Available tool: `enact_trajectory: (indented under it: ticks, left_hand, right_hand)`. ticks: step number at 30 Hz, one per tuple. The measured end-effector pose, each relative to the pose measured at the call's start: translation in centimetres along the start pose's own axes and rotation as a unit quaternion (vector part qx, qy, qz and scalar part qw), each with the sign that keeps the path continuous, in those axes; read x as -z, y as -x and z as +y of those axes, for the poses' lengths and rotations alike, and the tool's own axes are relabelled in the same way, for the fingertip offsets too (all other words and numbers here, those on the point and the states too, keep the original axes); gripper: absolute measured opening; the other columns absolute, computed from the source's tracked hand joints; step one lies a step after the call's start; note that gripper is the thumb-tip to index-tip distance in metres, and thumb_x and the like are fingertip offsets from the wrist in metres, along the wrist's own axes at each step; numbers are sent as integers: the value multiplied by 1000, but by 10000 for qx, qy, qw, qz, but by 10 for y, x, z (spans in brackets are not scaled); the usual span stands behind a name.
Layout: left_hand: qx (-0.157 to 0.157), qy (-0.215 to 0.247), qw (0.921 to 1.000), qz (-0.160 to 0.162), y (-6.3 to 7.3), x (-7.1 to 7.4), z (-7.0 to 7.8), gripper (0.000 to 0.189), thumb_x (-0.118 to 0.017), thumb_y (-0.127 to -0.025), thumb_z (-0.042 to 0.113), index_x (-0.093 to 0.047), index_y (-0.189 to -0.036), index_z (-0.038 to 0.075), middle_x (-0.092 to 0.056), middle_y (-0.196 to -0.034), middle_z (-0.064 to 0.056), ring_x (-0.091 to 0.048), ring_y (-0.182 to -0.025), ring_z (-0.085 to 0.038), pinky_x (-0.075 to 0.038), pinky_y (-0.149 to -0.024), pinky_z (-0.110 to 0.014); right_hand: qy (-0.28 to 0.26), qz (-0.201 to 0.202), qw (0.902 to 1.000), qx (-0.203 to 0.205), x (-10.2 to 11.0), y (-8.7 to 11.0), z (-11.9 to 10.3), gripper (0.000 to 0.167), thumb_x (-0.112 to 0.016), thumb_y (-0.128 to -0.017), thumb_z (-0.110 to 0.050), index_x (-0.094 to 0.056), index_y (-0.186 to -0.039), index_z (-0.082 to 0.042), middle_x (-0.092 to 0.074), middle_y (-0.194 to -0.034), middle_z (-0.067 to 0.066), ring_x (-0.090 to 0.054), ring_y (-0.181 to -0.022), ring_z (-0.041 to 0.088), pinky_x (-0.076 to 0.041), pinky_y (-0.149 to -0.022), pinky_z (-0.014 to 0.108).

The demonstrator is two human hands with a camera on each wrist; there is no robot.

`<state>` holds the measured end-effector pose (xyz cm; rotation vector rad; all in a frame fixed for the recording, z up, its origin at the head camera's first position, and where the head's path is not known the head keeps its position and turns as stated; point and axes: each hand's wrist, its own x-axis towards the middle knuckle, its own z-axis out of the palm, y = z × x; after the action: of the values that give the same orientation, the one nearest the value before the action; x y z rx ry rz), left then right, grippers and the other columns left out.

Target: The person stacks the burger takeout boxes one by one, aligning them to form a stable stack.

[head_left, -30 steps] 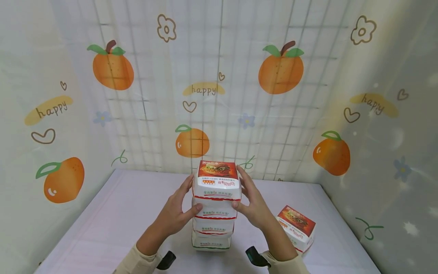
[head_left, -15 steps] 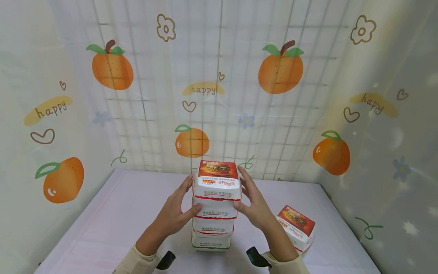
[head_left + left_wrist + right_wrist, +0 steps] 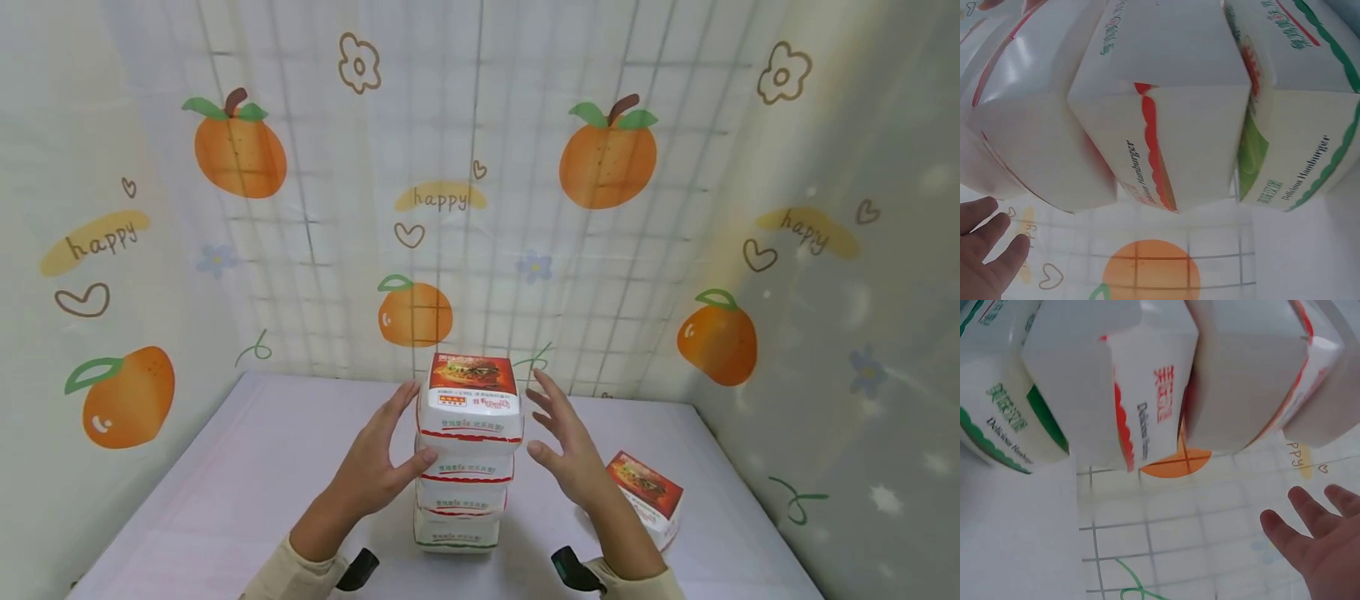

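Several white cardboard hamburger boxes stand in one upright stack in the middle of the table. The top box (image 3: 470, 408) has a red lid with a burger picture and red trim. Green trim marks the bottom box (image 3: 456, 532). My left hand (image 3: 367, 467) is at the stack's left side, fingers spread and fairly straight, its thumb at the front by the upper boxes; whether it touches them I cannot tell. My right hand (image 3: 577, 458) is held apart from the stack's right side, its fingers spread (image 3: 1316, 531) with nothing between them.
Another hamburger box (image 3: 648, 492) lies at an angle on the table to the right, partly hidden behind the right forearm. The white table (image 3: 300, 433) ends at a curtain (image 3: 510, 225) printed with oranges, with a wire grid behind it.
My right hand has come off the stack and moved a little to the right. My left hand stays by the stack, which still stands. The head view has shifted slightly.
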<state>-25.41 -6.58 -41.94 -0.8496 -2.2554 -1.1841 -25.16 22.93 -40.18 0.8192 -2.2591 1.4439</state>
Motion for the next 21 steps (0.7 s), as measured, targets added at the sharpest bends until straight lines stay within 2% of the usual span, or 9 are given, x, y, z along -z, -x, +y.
enact_trajectory:
  ticks: [7,12,16,18,21]
  left_hand:
    - [-235,-127,9994,219,-4,-1,1,86,-69,-88,45,-21,-156,26,-33,-154,3,-34,-138,-22,-37,-100,-61]
    - [-345,-162,9988,312,-4,0,-1,87,-70,-86,44,-22,-156,24,-32,-155,2,-34,-138,-22,-37,-100,-60]
    - [-426,-186,9984,308,-6,1,-2,86,-70,-87,43,-22,-155,22,-33,-154,0,-35,-137,-23,-38,-99,-60]
    - [-441,-206,9983,307,-6,1,-3,86,-70,-87,43,-23,-155,21,-33,-154,-1,-36,-137,-24,-39,-99,-60]
    - [-438,-207,9983,310,-7,1,-4,85,-69,-87,43,-24,-155,20,-33,-154,-1,-36,-137,-24,-39,-99,-61]
  right_hand:
    - [-133,161,9995,257,14,8,8,74,-64,-94,-28,-22,-156,-23,-34,-154,9,-34,-137,38,-33,-101,64]
    - [376,232,9990,95,27,16,16,73,-63,-94,-21,-23,-155,-25,-36,-153,7,-38,-136,34,-38,-99,60]
    - [765,220,9968,6,37,25,24,73,-64,-93,-12,-26,-155,-22,-39,-151,8,-41,-134,31,-41,-100,52]
    - [1009,242,9945,-116,41,30,26,74,-66,-92,-13,-28,-154,-21,-40,-150,8,-42,-133,30,-40,-101,50]
    - [1371,273,9889,-508,48,37,30,73,-70,-91,-22,-31,-153,-22,-43,-148,7,-43,-132,31,-40,-101,51]
